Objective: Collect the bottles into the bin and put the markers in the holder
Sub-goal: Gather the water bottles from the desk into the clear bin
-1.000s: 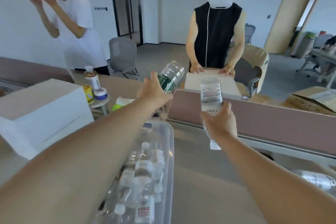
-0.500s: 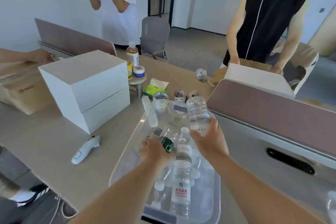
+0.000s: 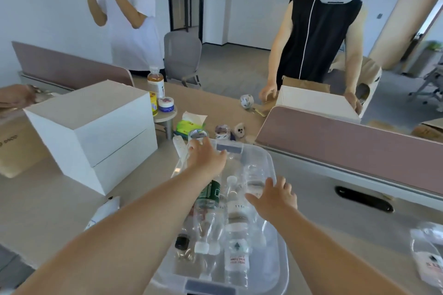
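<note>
My right hand (image 3: 273, 196) lies spread on a bottle (image 3: 255, 175) in the bin (image 3: 269, 159), probably to settle it; my left hand (image 3: 206, 158), also spread and empty, reaches over the far rim.

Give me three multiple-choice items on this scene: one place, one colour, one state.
1. Where does the green-labelled bottle lie? A on the floor; B in the clear bin; C on a chair.
2. What colour is the big box left of the bin? A red; B black; C white.
3. The right hand is: A spread open over the bin; B gripping a marker; C flat on the floor.
Answers: B, it lies inside the bin's walls. C, its faces are plain white. A, its fingers are spread, curled round nothing.
</note>
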A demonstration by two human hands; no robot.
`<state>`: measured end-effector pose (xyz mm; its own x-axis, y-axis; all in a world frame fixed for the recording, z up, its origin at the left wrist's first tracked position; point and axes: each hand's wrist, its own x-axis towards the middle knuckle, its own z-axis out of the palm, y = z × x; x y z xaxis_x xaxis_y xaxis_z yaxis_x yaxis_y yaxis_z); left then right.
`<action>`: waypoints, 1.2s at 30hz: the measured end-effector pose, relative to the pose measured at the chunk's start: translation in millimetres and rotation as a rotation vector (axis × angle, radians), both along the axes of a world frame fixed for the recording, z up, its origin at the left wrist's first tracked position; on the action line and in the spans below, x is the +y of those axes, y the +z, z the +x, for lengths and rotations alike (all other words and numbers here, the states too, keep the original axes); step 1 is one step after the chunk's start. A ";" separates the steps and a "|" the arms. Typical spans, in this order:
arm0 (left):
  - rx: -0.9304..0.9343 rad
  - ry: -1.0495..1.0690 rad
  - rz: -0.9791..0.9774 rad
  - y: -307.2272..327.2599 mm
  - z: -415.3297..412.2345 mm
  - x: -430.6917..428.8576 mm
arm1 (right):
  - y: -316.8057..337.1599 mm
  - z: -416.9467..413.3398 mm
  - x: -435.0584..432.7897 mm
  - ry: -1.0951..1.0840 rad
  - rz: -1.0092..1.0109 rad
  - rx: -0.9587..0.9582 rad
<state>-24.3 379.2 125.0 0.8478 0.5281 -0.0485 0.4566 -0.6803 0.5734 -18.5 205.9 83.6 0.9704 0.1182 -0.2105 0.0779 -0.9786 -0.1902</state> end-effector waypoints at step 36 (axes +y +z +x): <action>0.390 -0.664 -0.017 -142.6 118.8 -605.3 | -63.9 35.2 -584.9 -0.914 0.484 -0.100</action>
<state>94.4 -226.1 -17.6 0.9067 -0.0896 -0.4122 0.1265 -0.8745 0.4682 16.7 -379.0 19.7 0.7427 -0.6213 -0.2499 -0.6183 -0.4930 -0.6121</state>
